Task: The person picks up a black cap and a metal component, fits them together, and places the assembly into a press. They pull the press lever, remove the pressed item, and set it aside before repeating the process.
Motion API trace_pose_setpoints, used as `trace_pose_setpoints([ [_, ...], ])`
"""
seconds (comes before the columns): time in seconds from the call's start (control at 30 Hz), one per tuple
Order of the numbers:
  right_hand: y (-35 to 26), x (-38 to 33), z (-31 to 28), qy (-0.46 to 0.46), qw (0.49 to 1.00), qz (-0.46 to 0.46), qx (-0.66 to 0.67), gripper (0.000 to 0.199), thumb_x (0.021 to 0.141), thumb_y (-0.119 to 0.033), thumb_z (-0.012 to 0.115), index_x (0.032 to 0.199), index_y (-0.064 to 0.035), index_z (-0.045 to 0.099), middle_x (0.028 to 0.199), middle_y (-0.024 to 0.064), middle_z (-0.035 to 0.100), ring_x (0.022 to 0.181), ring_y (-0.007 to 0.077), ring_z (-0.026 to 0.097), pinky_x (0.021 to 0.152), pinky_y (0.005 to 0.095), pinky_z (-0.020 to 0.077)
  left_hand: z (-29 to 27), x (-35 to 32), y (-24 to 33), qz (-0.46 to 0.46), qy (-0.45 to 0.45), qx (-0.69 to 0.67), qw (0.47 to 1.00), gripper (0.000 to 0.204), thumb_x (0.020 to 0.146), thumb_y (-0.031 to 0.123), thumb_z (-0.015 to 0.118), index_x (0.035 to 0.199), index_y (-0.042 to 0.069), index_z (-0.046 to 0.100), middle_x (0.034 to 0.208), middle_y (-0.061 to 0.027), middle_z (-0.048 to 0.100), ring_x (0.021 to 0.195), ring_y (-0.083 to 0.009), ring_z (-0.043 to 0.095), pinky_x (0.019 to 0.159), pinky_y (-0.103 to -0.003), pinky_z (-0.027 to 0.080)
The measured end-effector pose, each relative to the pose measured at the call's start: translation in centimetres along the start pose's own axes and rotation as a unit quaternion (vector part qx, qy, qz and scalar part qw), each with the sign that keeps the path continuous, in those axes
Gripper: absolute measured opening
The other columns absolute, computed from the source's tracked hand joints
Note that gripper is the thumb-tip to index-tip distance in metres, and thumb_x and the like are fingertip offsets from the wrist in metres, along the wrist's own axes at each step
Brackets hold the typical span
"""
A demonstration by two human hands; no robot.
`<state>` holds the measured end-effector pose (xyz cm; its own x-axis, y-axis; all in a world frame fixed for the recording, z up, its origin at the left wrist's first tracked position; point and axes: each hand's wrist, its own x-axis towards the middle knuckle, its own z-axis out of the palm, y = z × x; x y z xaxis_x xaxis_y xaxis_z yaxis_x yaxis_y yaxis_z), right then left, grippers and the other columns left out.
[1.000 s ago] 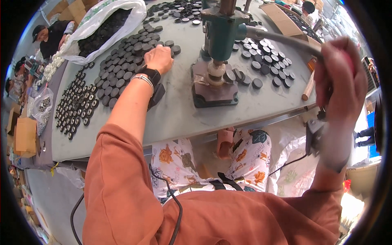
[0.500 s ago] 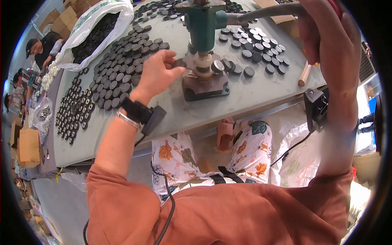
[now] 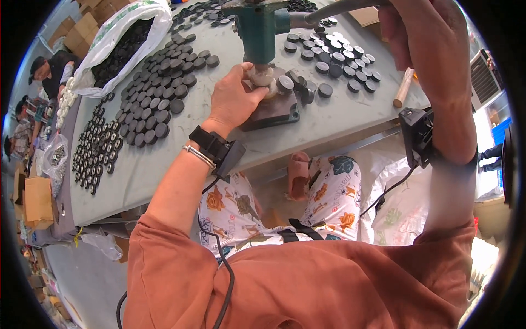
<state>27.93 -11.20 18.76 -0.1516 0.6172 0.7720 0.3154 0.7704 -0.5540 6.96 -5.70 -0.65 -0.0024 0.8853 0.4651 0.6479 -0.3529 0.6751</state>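
Observation:
A green hand press (image 3: pixel 261 28) stands on a dark base plate (image 3: pixel 274 111) on the grey table (image 3: pixel 159 164). My left hand (image 3: pixel 234 98) reaches to the foot of the press, fingertips on a small pale round piece (image 3: pixel 262 76) under the ram. My right hand (image 3: pixel 422 38) is raised at the upper right, closed around the press's metal lever (image 3: pixel 342 8). Dark round discs (image 3: pixel 159 82) lie in rows to the left of the press, and more discs (image 3: pixel 334 57) lie to its right.
A white sack (image 3: pixel 118 41) full of dark discs lies at the table's far left. Ring-shaped parts (image 3: pixel 96 153) are laid in rows near the left edge. A wooden stick (image 3: pixel 402 88) rests at the right. Other people (image 3: pixel 49 71) work beyond the table's left end.
My left hand moved from the disc pile on the left to the foot of the press. My right hand stayed on the lever, which now sits higher in view.

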Motion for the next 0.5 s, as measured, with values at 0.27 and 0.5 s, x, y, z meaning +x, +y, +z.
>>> trace_pose_setpoints([
  [0.27, 1.1, -6.7, -0.1, -0.021, 0.997, 0.023, -0.071, 0.004, 0.086, -0.006, 0.056, 0.089, -0.0041, 0.056, 0.063, -0.0011, 0.05, 0.052, 0.0022, 0.042, 0.047, 0.0166, 0.0325, -0.4, -0.2, -0.3, -0.016, -0.004, 0.0, 1.0, 0.063, 0.068, 0.02, 0.076, 0.12, -0.003, 0.049, 0.097, -0.0125, 0.067, 0.075, -0.019, 0.065, 0.071, -0.03, 0.052],
  [0.5, 6.7, -13.4, 2.2, 0.031, 0.994, -0.086, -0.058, 0.03, 0.072, -0.001, 0.067, 0.097, 0.0012, 0.05, 0.073, 0.0101, 0.054, 0.054, 0.014, 0.051, 0.051, 0.0239, 0.0425, -2.9, -1.8, -1.2, -0.041, 0.045, -0.103, 0.993, 0.051, 0.072, 0.01, 0.073, 0.118, -0.001, 0.053, 0.101, -0.0097, 0.064, 0.077, -0.0103, 0.061, 0.068, -0.025, 0.051],
])
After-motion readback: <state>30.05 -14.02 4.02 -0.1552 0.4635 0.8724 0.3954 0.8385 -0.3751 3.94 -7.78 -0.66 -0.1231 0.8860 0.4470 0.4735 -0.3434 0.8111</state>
